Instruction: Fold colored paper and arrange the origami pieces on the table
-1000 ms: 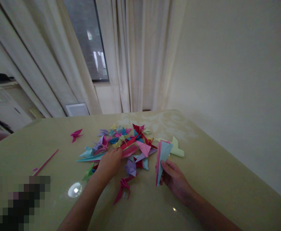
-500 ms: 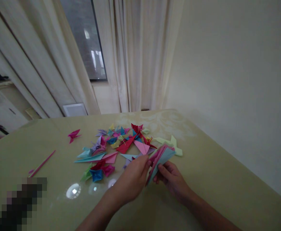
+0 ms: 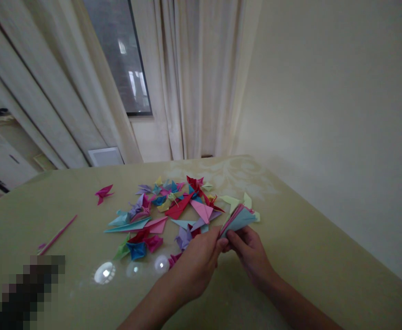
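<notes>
Both my hands meet at a small stack of folded paper planes [image 3: 239, 218], pink and light blue, held just above the table. My left hand [image 3: 197, 266] pinches the stack's near tip from the left. My right hand [image 3: 251, 252] grips the same end from the right, fingers curled around it. To the left of the stack lies a scattered heap of coloured origami pieces [image 3: 173, 208]: cranes, planes and flat folds in pink, red, blue, purple and yellow.
The yellow-green table [image 3: 307, 256] runs to a cream wall on the right. A lone pink crane [image 3: 103, 193] and a pink paper strip [image 3: 58, 234] lie at the left. A pale green fold [image 3: 238, 201] sits behind the stack. Curtains and a window are beyond.
My left hand left the origami heap and came right to the stack in my right hand. The stack tilted from upright to lying low, with more pink planes added to it.
</notes>
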`<action>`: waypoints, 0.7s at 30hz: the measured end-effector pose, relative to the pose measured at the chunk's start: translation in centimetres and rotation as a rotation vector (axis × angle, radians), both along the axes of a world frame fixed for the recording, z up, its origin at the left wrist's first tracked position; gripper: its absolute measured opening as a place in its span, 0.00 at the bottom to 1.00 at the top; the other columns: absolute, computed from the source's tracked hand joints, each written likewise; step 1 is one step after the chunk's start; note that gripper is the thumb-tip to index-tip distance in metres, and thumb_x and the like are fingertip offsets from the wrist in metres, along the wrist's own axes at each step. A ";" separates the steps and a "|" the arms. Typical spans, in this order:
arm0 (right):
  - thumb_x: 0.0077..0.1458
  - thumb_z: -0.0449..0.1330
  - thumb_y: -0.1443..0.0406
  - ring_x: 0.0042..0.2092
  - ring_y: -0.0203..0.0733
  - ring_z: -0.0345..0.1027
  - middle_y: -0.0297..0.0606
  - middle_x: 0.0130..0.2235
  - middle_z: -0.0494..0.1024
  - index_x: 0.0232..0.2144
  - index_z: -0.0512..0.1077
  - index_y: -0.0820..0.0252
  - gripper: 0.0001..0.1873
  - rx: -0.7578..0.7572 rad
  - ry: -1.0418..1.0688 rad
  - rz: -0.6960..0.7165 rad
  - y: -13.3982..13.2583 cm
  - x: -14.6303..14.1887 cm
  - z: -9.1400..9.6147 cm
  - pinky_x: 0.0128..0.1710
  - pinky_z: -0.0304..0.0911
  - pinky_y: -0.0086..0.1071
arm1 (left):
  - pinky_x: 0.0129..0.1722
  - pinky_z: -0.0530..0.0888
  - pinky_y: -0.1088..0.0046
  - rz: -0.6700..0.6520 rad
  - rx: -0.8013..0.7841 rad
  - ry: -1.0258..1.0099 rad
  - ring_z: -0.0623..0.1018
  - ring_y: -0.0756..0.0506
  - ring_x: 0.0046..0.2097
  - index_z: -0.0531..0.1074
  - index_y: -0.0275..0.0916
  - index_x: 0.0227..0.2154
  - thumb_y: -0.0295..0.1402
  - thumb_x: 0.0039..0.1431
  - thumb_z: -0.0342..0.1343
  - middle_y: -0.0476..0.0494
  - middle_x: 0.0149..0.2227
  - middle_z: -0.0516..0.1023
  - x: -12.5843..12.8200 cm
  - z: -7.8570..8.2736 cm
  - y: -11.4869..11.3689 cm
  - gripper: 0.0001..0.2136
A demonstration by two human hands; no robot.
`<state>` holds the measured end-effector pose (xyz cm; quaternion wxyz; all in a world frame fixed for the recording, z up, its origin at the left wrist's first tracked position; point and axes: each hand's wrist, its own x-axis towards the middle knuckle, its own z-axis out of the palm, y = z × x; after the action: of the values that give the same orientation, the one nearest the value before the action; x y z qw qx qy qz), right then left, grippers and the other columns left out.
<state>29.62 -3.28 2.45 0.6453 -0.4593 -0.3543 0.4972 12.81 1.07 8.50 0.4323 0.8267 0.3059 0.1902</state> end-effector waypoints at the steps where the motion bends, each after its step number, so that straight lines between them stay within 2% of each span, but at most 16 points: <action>1: 0.50 0.76 0.46 0.30 0.42 0.73 0.38 0.31 0.81 0.35 0.78 0.59 0.25 -0.009 0.005 -0.006 0.0 0.1 0.1 0.32 0.70 0.36 | 0.40 0.72 0.70 0.014 0.036 0.021 0.79 0.45 0.39 0.70 0.43 0.45 0.37 0.77 0.40 0.44 0.41 0.81 0.0 -0.2 0.1 0.13; 4: 0.52 0.72 0.41 0.32 0.41 0.72 0.35 0.33 0.80 0.41 0.77 0.55 0.27 -0.019 0.043 -0.147 0.4 1.1 0.5 0.31 0.68 0.34 | 0.45 0.72 0.66 0.064 0.121 0.131 0.80 0.41 0.46 0.69 0.43 0.45 0.33 0.76 0.39 0.40 0.44 0.82 0.0 -0.4 0.1 0.13; 7: 0.53 0.70 0.39 0.37 0.42 0.73 0.36 0.45 0.82 0.53 0.74 0.48 0.33 0.017 0.009 -0.308 1.0 2.7 0.9 0.35 0.69 0.33 | 0.45 0.72 0.62 0.061 0.147 0.281 0.81 0.38 0.46 0.68 0.42 0.44 0.36 0.77 0.38 0.37 0.45 0.82 -0.1 -0.1 -0.2 0.13; 9: 0.55 0.66 0.36 0.41 0.45 0.73 0.38 0.48 0.82 0.54 0.74 0.48 0.34 0.038 -0.081 -0.281 1.2 3.5 1.0 0.38 0.70 0.35 | 0.43 0.73 0.62 0.034 0.163 0.339 0.82 0.37 0.45 0.67 0.42 0.44 0.37 0.77 0.39 0.36 0.45 0.82 0.1 0.0 -0.6 0.12; 12: 0.60 0.58 0.34 0.44 0.49 0.74 0.42 0.48 0.82 0.50 0.77 0.51 0.33 0.052 -0.194 -0.177 1.0 3.6 0.8 0.40 0.70 0.36 | 0.42 0.74 0.61 0.022 0.171 0.403 0.83 0.34 0.46 0.68 0.41 0.47 0.37 0.77 0.42 0.35 0.46 0.83 0.3 0.0 -0.9 0.11; 15: 0.63 0.53 0.33 0.41 0.47 0.74 0.42 0.49 0.82 0.50 0.76 0.49 0.34 0.112 -0.230 -0.146 0.6 3.0 0.5 0.37 0.69 0.36 | 0.43 0.75 0.59 -0.021 0.166 0.441 0.83 0.32 0.49 0.69 0.40 0.51 0.36 0.76 0.44 0.33 0.47 0.84 0.3 0.0 -1.2 0.11; 18: 0.63 0.55 0.35 0.36 0.44 0.72 0.41 0.50 0.80 0.54 0.73 0.47 0.31 0.148 -0.235 -0.112 0.4 2.7 0.7 0.34 0.68 0.35 | 0.42 0.75 0.60 -0.078 0.146 0.423 0.84 0.32 0.48 0.69 0.41 0.52 0.38 0.76 0.45 0.32 0.47 0.84 0.2 -0.1 -1.5 0.12; 21: 0.63 0.60 0.39 0.34 0.43 0.71 0.40 0.51 0.79 0.60 0.69 0.42 0.29 0.168 -0.224 -0.189 0.2 2.9 1.0 0.32 0.67 0.35 | 0.40 0.75 0.61 -0.064 0.174 0.424 0.84 0.32 0.45 0.71 0.42 0.49 0.41 0.76 0.43 0.33 0.44 0.85 0.1 -0.2 -1.5 0.13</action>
<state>32.50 -3.06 3.46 0.6817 -0.4874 -0.4196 0.3486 12.95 -0.40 8.32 0.2914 0.8915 0.3461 0.0242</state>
